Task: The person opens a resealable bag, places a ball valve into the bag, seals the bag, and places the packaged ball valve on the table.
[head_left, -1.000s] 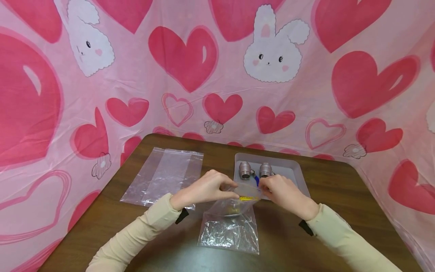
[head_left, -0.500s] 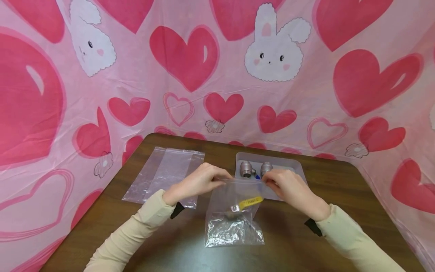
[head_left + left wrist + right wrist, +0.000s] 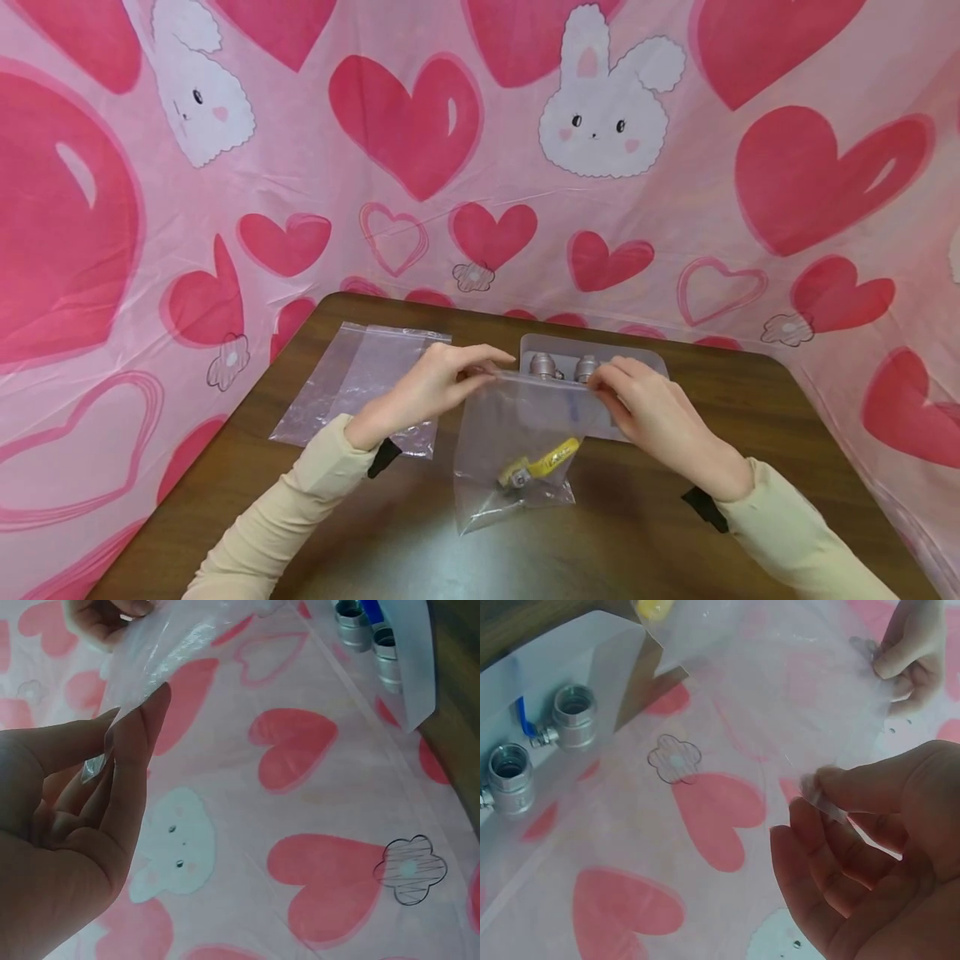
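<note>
A clear plastic zip bag point(image 3: 483, 433) hangs by its top edge between both hands, in front of the tray. Inside, low down, lies a ball valve with a yellow lever point(image 3: 553, 458); its metal body is partly blurred by the plastic. My left hand point(image 3: 447, 377) pinches the top left corner between thumb and fingers, as the left wrist view confirms with the bag's edge point(image 3: 161, 656) at the fingertips. At the opposite corner my right hand point(image 3: 663, 417) pinches the same edge, and the right wrist view has its thumb and fingertip on the plastic point(image 3: 780, 690).
Behind the bag, a shallow grey tray point(image 3: 648, 360) holds two metal ball valves, one of them the left valve point(image 3: 543, 365); a blue lever shows in the right wrist view. Flat clear bags point(image 3: 322, 392) lie on the wooden table point(image 3: 360, 542) at left. A pink printed cloth point(image 3: 480, 150) stands behind.
Both hands have risen a little, lifting the bag's top edge and pulling it straight. The bag now hangs more upright, and the yellow-lever valve has sunk lower in it.
</note>
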Demonstrator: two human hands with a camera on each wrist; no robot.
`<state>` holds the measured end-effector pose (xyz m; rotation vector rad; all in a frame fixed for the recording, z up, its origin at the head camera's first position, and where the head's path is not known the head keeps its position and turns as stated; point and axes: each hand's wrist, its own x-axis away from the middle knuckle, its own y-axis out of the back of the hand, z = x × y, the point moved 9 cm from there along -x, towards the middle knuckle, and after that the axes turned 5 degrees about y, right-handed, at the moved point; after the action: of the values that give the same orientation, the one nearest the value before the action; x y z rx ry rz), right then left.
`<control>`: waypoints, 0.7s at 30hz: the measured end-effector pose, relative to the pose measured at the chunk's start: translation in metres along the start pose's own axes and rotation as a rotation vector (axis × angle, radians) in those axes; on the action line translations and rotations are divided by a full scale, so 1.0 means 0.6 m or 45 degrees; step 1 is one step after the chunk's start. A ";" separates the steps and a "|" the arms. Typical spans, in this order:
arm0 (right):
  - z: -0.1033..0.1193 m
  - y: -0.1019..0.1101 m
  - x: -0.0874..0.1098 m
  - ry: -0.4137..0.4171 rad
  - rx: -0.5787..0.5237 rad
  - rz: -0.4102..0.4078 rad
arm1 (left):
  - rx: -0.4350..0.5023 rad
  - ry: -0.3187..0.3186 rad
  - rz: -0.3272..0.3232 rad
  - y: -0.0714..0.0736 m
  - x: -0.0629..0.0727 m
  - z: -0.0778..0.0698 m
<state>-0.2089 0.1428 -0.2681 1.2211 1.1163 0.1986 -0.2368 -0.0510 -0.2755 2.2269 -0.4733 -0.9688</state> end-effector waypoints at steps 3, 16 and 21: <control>0.002 0.012 -0.003 0.004 0.004 -0.030 | -0.017 -0.053 -0.057 0.011 -0.001 -0.010; 0.013 0.061 -0.010 0.036 -0.009 -0.169 | -0.003 -0.137 -0.192 0.046 -0.003 -0.046; 0.015 0.068 -0.010 0.039 0.004 -0.168 | -0.019 -0.111 -0.188 0.051 -0.003 -0.048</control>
<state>-0.1881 0.1493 -0.2322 1.1462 1.2197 0.1151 -0.2183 -0.0599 -0.2389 2.2379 -0.3426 -1.1457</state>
